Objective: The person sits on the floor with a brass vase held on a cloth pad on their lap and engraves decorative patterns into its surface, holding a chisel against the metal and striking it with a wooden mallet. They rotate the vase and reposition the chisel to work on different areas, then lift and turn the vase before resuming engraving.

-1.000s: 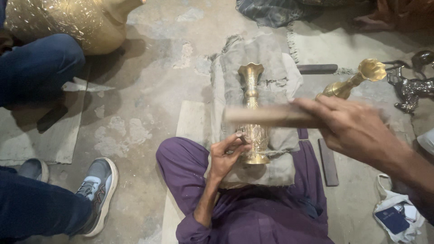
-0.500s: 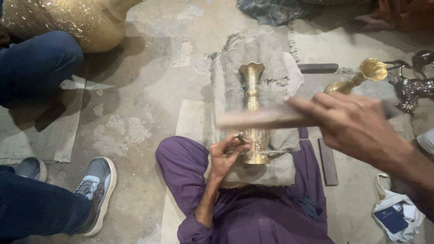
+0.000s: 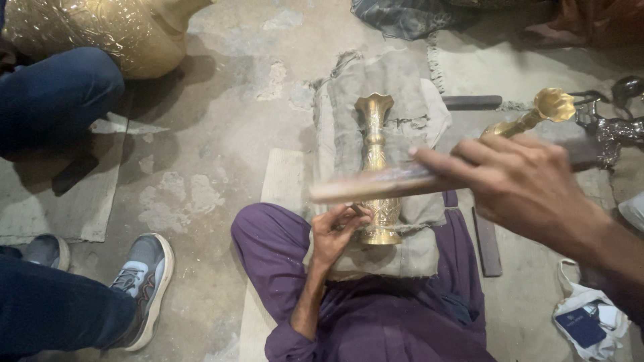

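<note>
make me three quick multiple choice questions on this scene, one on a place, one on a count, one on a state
1. Where does the brass vase lie?
A. on a grey cloth pad
B. in a bucket
C. on a shelf

2. How many grey sneakers show at the left?
A. none
B. two
C. five

3. What is the right hand doing?
A. hanging empty
B. gripping a wooden stick
C. resting flat on the floor

Answers: 1 A, the cloth pad lies under it; 2 B, one sneaker and another; 3 B, fingers closed on the blurred stick while the left hand steadies the vase.

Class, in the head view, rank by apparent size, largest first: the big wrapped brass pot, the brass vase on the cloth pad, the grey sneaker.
1. Wrapped brass pot, partly cropped.
2. Brass vase.
3. Grey sneaker, close to the vase in length; that order is unsure.
</note>
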